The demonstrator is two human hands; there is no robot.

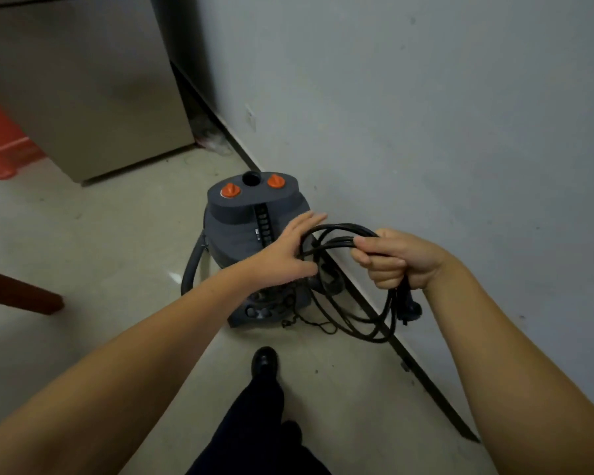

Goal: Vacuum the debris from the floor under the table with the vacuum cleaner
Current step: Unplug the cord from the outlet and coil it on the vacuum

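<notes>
The right hand is clenching a coiled bundle of black power cord, fingers curled tight round several strands gathered together, so the loops are hanging as one hoop below the fist rather than spilling over the floor; the plug is dangling just under the wrist, free of any socket, which suggests the machine is not yet powered. The left hand is reaching across with fingers straight and close together, its palm lying against the left side of the loops, seemingly steadying or parting the coil so a length can be paid out; whether the thumb is hooking a strand I cannot tell.

The vacuum cleaner is standing on the floor beyond the hands, close against the wall on the right, its two orange knobs at the far end of its top; a dark hose is curving down its left side. A beige cabinet is standing at the far left with a red object beside it, and dusty litter is lying in the far corner behind the cabinet. A dark wooden leg is jutting in at the near left; a black shoe is planted near the machine.
</notes>
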